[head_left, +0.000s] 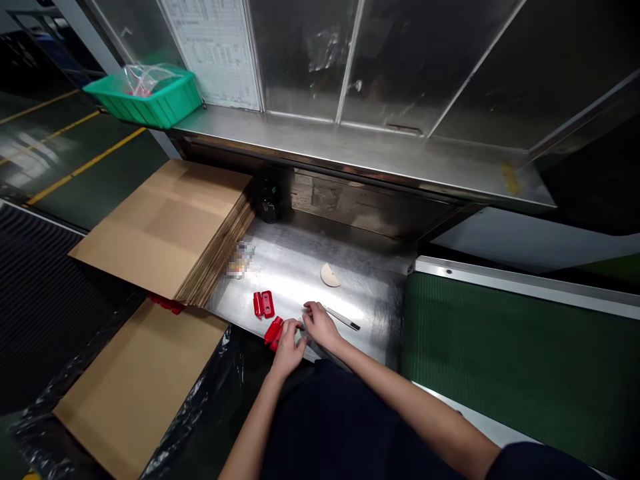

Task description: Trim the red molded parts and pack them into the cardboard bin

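Note:
At the front edge of the metal table (300,257), my left hand (289,348) is beside a red plastic part (273,333), its fingers curved and thumb apart. Whether the fingers touch the part is unclear. My right hand (321,327) rests just to the right, fingers bent, near the end of a slim light-coloured tool with a dark tip (345,318). Another red part (263,305) lies further back on the left. Behind my hands lies a pale half-round piece (330,275).
Stacked cardboard sheets (165,220) border the table on the left, with another sheet (143,387) lower down. A green conveyor belt (515,367) runs on the right. A metal shelf (350,148) crosses behind, holding a green bin (145,107). A dark object (269,203) stands at the back.

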Tool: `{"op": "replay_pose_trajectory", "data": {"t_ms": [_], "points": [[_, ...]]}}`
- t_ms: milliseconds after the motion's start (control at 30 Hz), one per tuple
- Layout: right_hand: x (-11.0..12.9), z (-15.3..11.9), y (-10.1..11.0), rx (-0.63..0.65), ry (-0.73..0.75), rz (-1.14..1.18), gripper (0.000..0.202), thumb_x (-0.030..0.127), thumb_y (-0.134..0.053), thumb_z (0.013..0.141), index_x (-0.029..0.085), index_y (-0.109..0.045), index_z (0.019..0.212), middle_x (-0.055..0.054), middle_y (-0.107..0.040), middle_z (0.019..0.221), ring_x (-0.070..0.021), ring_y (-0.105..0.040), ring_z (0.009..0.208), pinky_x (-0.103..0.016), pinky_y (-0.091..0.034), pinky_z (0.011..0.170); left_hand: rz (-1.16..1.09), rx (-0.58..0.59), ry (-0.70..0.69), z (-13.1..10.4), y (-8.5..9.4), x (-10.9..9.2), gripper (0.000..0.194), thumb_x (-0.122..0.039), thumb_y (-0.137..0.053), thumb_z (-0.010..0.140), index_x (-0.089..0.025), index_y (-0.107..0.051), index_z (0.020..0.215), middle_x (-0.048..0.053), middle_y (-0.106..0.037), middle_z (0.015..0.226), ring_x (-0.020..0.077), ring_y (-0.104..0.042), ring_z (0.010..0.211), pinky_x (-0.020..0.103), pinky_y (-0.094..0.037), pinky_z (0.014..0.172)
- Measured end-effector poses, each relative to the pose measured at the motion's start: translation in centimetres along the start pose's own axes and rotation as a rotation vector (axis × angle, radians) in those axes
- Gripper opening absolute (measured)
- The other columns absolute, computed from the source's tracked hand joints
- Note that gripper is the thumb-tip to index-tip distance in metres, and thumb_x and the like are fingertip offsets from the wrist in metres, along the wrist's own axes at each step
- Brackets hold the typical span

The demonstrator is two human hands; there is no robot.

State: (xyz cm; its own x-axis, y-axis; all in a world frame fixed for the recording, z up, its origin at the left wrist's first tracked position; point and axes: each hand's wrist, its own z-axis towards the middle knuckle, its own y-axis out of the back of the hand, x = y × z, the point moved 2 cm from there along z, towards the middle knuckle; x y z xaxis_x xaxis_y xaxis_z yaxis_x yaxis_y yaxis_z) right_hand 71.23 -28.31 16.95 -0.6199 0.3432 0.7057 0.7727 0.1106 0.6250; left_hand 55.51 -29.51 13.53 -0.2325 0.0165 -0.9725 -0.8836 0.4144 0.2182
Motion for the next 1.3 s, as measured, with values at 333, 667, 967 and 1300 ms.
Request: {"op": "replay_pose_trajectory", "data": {"t_ms": [333,667,967,1300], "points": [[2.0,0.0,0.7,0.003,-0.030,-0.111,0.049,0.032,-0.049,0.100,0.007,-0.048,0.143,-0.019,-0.055,0.135,-0.0279,-0.056,0.124,-0.037,-0.042,0.109,-0.046,0.364,0.057,-1.1,-1.9,-2.2,0.020,-0.024,-0.074,0.085,-0.016,-0.074,0.104,0.011,-0.072,0.104,0.0273,-0.067,0.098,0.046,-0.051,0.096],[4.6,0.6,-6.2,0.076,0.092,-0.367,0.105,0.039,-0.083,0.075,0.007,-0.030,0.161,-0.023,-0.041,0.153,-0.0386,-0.041,0.133,-0.052,-0.035,0.113,-0.177,-0.194,0.513,-9.5,4.0,4.0,0.053,-0.064,-0.072,0.082,-0.014,-0.066,0.097,0.004,-0.063,0.078,0.0190,-0.062,0.071,0.035,-0.050,0.072],[4.6,-1.8,-1.3,0.267,0.323,-0.011,0.121,0.039,-0.079,0.071,0.008,-0.012,0.166,-0.021,-0.037,0.156,-0.0311,-0.038,0.143,-0.042,-0.031,0.123,-0.454,-0.299,0.376,-6.8,5.6,-1.1,0.088,-0.061,-0.085,0.076,-0.019,-0.050,0.145,0.021,-0.053,0.146,0.0320,-0.062,0.124,0.043,-0.052,0.101],[7.6,-8.0,7.7,0.424,0.621,0.243,0.130,0.030,-0.079,0.073,0.018,0.007,0.169,-0.021,-0.019,0.169,-0.0323,-0.036,0.151,-0.048,-0.035,0.123,-0.736,0.083,0.022,-5.0,3.5,-11.5,0.107,-0.051,-0.093,0.073,-0.037,-0.034,0.162,0.014,-0.030,0.168,0.0403,-0.035,0.151,0.051,-0.037,0.122]]}}
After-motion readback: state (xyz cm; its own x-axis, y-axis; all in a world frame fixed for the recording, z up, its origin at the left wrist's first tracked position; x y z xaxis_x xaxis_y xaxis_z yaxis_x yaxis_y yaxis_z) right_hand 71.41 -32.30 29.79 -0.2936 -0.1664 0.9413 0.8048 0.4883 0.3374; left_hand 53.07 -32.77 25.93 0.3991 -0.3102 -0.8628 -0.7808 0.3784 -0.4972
